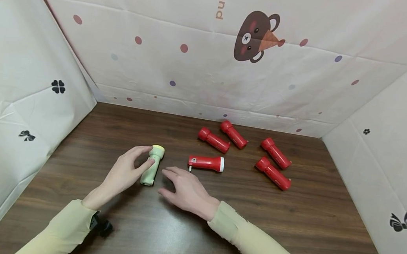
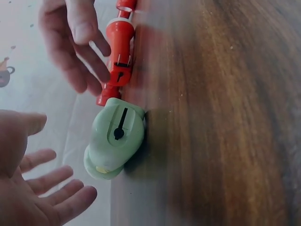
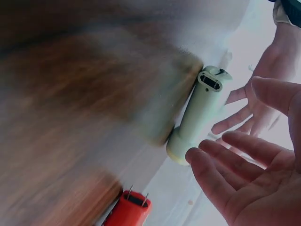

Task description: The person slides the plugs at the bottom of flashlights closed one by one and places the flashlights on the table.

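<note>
A pale green flashlight with a yellow-rimmed head lies on the brown table, its head pointing away. My left hand is at its left side, thumb and fingers spread around it without a grip. In the left wrist view a gap shows between the left hand and the green flashlight. On the other side, my right hand hovers with relaxed fingers, holding nothing. Just beyond it lies a red flashlight with a white-rimmed head and metal plug prongs out at its tail.
Two red flashlights lie farther back, near the patterned cloth wall. Another pair of red flashlights sits to the right. White cloth sides bound the table.
</note>
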Demonstrator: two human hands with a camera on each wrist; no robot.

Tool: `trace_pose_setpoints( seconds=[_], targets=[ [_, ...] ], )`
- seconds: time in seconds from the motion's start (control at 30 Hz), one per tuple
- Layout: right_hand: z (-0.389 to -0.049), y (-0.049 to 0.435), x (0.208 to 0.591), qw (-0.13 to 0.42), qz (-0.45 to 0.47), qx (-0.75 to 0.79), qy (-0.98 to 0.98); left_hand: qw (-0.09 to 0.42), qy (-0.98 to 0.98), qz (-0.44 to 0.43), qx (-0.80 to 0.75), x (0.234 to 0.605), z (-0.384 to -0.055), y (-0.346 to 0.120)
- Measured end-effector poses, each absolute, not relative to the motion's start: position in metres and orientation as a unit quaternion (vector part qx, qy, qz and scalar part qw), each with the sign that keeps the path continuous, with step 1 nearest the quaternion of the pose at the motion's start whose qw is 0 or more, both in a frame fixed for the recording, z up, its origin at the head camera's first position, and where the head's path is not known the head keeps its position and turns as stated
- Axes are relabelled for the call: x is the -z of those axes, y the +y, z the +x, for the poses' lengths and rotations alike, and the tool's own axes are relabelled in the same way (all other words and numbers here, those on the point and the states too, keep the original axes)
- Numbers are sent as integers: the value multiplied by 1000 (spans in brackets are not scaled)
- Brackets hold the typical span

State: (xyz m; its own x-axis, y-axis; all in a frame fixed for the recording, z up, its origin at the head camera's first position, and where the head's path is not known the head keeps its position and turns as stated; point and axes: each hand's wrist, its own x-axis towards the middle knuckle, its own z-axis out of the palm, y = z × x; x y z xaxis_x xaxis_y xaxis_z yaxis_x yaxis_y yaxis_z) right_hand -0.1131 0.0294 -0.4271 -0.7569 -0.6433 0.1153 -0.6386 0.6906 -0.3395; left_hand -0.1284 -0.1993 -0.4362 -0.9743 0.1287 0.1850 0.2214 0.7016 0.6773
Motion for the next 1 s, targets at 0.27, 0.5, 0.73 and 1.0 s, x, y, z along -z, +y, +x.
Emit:
trace_pose_setpoints(
  seconds=[0.27, 0.5, 0.73, 1.0],
  targets=[
    [-105, 49, 424, 22, -332, 202, 921, 67, -912, -147, 378, 433, -130, -193],
    [-98, 67, 420, 1, -311, 230, 922, 51, -908, -170, 380, 429, -130, -186],
    [-88, 84, 420, -24, -300, 250, 920, 30, -906, -175, 385, 424, -129, -179],
    [-88, 104, 417, -59, -287, 259, 920, 19, -906, -201, 372, 419, -135, -168]
  ],
)
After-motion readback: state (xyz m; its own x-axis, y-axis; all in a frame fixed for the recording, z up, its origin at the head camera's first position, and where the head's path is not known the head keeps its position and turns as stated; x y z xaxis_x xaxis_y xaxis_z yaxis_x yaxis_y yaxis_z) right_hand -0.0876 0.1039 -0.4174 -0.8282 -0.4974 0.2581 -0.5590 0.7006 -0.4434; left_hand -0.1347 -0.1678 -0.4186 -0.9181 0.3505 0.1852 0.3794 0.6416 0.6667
